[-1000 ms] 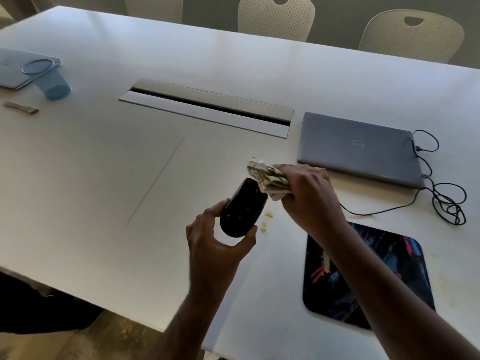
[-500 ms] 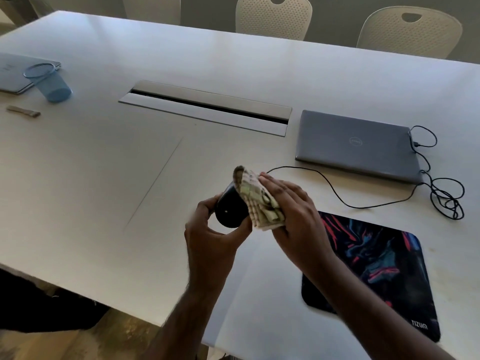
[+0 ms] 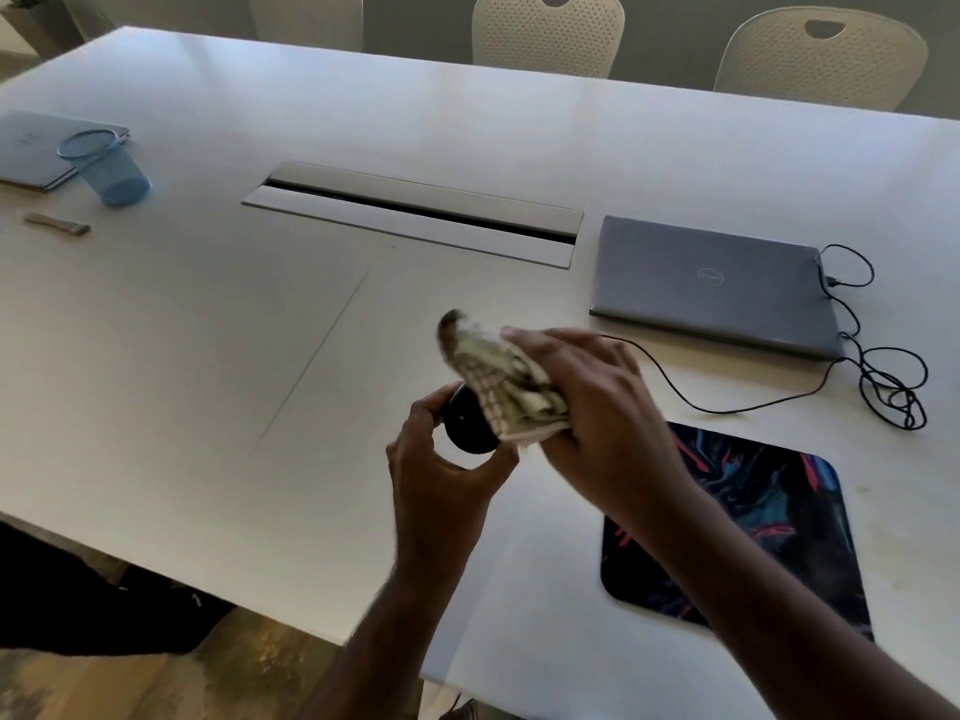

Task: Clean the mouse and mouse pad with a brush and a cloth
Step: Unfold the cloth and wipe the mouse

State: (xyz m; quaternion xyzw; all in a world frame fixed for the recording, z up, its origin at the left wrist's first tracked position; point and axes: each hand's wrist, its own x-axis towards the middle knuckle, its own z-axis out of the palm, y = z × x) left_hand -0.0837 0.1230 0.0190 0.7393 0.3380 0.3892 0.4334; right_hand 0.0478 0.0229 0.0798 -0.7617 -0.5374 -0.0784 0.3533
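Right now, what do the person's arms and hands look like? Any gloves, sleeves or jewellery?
Both hands are bare: the left hand and the right hand wear no gloves, and no ring or watch shows. Both forearms are uncovered up to the frame edge, so no sleeve is in view. Fine hair shows along the left forearm. No markings are visible.

Single head-worn wide view, looked forward and down across a white table (image 3: 208, 356) from its near edge, close above both hands; chairs (image 3: 550, 33) perhaps slightly distorted.
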